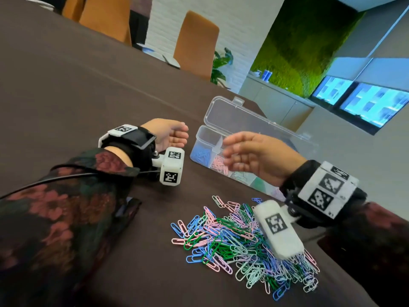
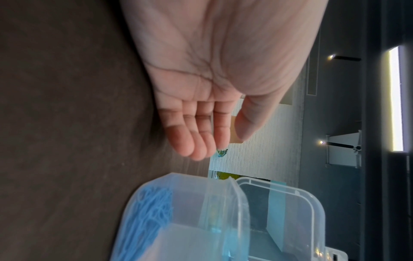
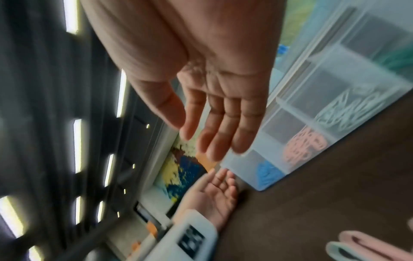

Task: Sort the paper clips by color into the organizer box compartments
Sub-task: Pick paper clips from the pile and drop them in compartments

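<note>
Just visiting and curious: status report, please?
Left hand open, idle beside organizer box. Right hand open, empty, over box. Mixed paper clips still piled on table. Nothing blocking.

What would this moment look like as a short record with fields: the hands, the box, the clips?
left hand: open, palm up, resting on the table beside the box, holds nothing
right hand: open, fingers straight, over the box, holds nothing
organizer box: clear plastic, lid open
blue clips: in the end compartment nearest the left hand
pink clips: in the next compartment
unsorted pile: mixed blue, pink, green and pale clips on the table
</note>
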Tool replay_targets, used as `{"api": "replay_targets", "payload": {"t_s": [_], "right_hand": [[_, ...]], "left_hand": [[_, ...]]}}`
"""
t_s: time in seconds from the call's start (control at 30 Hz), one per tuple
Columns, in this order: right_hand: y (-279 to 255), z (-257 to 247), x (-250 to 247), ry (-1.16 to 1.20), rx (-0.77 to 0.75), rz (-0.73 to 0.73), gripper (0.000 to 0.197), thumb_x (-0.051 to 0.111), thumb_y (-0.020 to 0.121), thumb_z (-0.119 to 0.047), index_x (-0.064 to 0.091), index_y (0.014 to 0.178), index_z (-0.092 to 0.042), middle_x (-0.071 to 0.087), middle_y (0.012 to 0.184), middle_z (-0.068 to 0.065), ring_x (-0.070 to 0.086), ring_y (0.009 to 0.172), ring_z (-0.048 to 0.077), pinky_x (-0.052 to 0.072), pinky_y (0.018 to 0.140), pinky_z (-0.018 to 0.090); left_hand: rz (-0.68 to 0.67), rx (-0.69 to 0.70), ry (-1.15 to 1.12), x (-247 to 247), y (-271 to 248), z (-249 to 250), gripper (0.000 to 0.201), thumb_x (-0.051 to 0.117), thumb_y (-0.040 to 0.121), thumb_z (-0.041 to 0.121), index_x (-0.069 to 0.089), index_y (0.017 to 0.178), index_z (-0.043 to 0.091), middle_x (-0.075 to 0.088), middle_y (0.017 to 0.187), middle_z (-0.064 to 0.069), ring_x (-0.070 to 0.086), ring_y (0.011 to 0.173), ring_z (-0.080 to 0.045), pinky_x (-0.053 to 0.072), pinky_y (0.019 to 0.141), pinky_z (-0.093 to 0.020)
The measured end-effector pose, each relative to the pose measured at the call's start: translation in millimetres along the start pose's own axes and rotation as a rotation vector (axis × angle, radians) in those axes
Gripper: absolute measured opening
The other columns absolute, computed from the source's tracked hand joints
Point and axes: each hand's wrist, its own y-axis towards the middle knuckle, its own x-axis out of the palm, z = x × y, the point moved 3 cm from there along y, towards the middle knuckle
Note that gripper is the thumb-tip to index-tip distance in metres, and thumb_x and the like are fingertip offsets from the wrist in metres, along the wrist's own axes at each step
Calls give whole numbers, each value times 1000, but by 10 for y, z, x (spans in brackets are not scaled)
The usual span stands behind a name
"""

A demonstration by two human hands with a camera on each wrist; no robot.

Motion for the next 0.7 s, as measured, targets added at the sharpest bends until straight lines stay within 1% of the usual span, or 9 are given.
{"api": "replay_targets", "payload": {"t_s": [0.1,0.17,0.2,0.27,0.4,0.43,0.5,0.6,0.7], "right_hand": [[-108,174,171,-440,-14,-281,20,56,86,4,62,91,-15,55,72,8,51,63,21,43,60,27],[-143,278,299,-699,-21,-442,16,63,83,-7,63,93,-20,53,74,7,46,66,21,40,64,30],[-145,319,338,-819,-21,-481,16,65,84,-10,63,94,-22,53,72,2,47,66,15,40,66,28],[-130,374,357,-1041,-31,-485,13,66,86,-13,60,91,-23,51,67,-10,45,60,4,40,65,21],[-85,403,228,-1499,-18,-395,20,58,86,-16,47,73,-26,46,66,-11,44,62,7,34,59,23],[-79,370,222,-1505,-40,-359,19,56,86,-15,47,75,-26,47,66,-13,45,62,5,34,59,21],[-74,278,323,-1326,-115,-339,18,60,85,-12,51,79,-27,50,68,-14,46,61,1,35,59,14],[-119,215,640,-1081,-166,-510,16,70,82,-17,60,92,-25,57,76,-6,49,62,4,42,64,18],[-141,307,792,-1179,-164,-625,18,74,80,-23,58,88,-26,60,84,-1,51,68,7,43,69,24]], "left_hand": [[3,2,7,8,3,-1,17,48,96,17,56,83,8,55,74,-6,53,64,-15,50,47,-17],[5,1,10,6,13,-1,17,48,96,17,56,83,9,55,75,-6,54,62,-15,50,47,-17],[7,0,12,1,20,-3,17,48,96,18,56,83,9,55,75,-6,55,60,-14,50,47,-17],[15,-1,12,-11,26,-8,18,48,96,19,56,83,9,55,75,-5,55,61,-14,50,47,-17],[13,3,17,-6,14,-12,18,48,96,19,56,84,9,56,76,-5,55,64,-15,51,48,-18],[11,3,21,2,6,-10,17,48,96,19,57,85,9,56,77,-6,55,64,-15,51,48,-18],[10,-2,21,8,-6,-2,18,48,96,20,56,84,9,56,77,-6,54,65,-15,51,48,-17],[13,-8,12,9,-25,4,20,46,97,21,55,84,9,55,77,-5,54,64,-14,50,49,-18],[8,-12,16,21,-42,9,22,46,98,22,55,83,9,55,75,-5,54,63,-14,50,49,-18]]}}
